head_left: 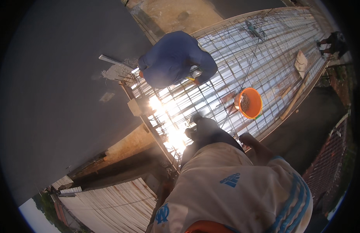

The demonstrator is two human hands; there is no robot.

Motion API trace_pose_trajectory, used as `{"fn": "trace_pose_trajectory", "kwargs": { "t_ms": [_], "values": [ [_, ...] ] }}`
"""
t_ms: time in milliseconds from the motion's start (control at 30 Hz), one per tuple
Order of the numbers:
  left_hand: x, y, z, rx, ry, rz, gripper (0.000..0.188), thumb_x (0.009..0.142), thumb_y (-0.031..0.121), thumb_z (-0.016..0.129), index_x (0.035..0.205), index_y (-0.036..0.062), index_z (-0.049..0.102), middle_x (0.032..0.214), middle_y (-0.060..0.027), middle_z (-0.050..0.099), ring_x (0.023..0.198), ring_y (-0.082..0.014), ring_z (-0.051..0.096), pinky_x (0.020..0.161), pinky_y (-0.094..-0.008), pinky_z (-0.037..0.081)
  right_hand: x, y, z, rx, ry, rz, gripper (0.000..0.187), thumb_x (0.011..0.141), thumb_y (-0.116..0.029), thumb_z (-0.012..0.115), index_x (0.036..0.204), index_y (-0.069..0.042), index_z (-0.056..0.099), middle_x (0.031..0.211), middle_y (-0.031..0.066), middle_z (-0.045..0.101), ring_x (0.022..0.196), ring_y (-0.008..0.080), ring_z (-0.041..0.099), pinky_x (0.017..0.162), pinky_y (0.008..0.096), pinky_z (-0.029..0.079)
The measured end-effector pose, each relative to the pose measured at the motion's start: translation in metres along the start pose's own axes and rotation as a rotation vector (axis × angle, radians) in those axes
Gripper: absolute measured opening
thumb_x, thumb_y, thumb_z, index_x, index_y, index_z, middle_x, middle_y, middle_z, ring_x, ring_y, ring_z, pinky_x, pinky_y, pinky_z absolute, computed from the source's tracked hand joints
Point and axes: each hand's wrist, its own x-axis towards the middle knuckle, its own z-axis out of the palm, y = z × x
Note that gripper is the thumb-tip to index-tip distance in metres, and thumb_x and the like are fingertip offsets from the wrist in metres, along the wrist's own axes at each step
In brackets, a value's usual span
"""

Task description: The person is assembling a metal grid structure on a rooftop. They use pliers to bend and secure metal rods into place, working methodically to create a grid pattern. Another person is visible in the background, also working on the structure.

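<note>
My right hand [246,139] hangs low beside my leg, past the right sleeve, above the edge of a rebar grid [222,83]. It is dark and small, so its fingers do not show clearly. My left hand [169,174] is in shadow beside my left side, near the board along the grid's edge; its fingers cannot be made out. An orange bucket [257,104] with small pieces inside stands on the bars, ahead of my right hand. My feet [196,123] are on the grid.
A person in dark blue [174,58] bends over the bars ahead. Another person [336,44] is at the far right. A green tool [254,31] and a flat board [300,64] lie on the grid. Wooden edging [296,101] borders it, with drops beyond. Glare whitens the near left.
</note>
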Motion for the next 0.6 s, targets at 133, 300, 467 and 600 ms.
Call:
{"fn": "trace_pose_trajectory", "kwargs": {
  "t_ms": [133,300,467,600],
  "values": [
    [0.019,0.021,-0.024,0.089,-0.030,0.028,0.035,0.083,0.033,0.060,0.077,-0.0008,0.061,0.066,-0.0153,0.059,0.062,-0.0256,0.061,0.058,-0.0402,0.048,0.011,0.046,0.039,0.142,0.108,-0.049,0.024,0.084,-0.020,0.056,0.094,-0.001,0.065,0.079,0.0111,0.065,0.062,0.0207,0.068,0.045,0.0360,0.056],
    [0.040,0.073,-0.046,0.192,-0.027,0.072,0.035,0.083,0.033,0.059,0.076,-0.0013,0.061,0.067,-0.0167,0.060,0.064,-0.0272,0.061,0.060,-0.0410,0.048,0.001,0.052,0.034,0.298,0.212,-0.074,0.031,0.085,-0.022,0.056,0.103,0.001,0.065,0.080,0.0118,0.067,0.060,0.0212,0.066,0.046,0.0363,0.056],
    [0.067,0.158,-0.041,0.280,-0.043,0.136,0.036,0.083,0.033,0.059,0.076,-0.0019,0.060,0.068,-0.0181,0.060,0.065,-0.0287,0.062,0.061,-0.0417,0.048,-0.032,0.079,0.023,0.489,0.267,-0.040,0.032,0.087,-0.022,0.055,0.106,0.002,0.062,0.087,0.0149,0.066,0.064,0.0241,0.067,0.047,0.0374,0.057],
    [0.079,0.237,-0.020,0.348,-0.054,0.197,0.036,0.083,0.033,0.058,0.075,-0.0023,0.060,0.069,-0.0192,0.061,0.066,-0.0300,0.062,0.062,-0.0423,0.048,-0.050,0.115,0.003,0.899,0.131,0.431,0.025,0.091,-0.019,0.053,0.108,-0.001,0.059,0.100,0.0160,0.064,0.070,0.0283,0.069,0.047,0.0412,0.058]
  ]
}}
